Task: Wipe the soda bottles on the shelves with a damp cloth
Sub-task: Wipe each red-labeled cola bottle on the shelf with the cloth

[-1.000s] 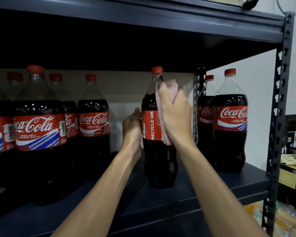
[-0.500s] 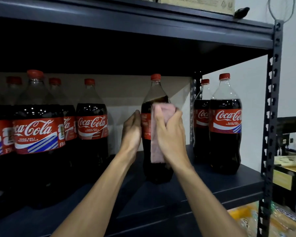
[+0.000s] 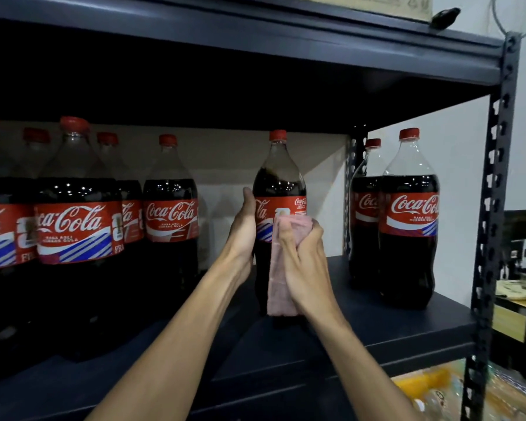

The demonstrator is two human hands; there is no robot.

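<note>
A dark metal shelf [image 3: 377,323] carries rows of cola. The bottle [image 3: 278,183] at its middle stands upright, gripped by the left hand [image 3: 243,226]. The right hand [image 3: 304,256] clutches the cloth [image 3: 278,287] against its lower body. Wiping seems midway; the next move likely needs the bottle turned.

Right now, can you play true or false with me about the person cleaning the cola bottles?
1. The right hand presses a pink cloth against the middle bottle. True.
2. The left hand hangs free and touches nothing. False: it holds the middle bottle's side, next to the red label.
3. The middle bottle's cap is blue. False: it is red.
4. Two more bottles stand on the shelf to the right of the middle bottle. True.
</note>
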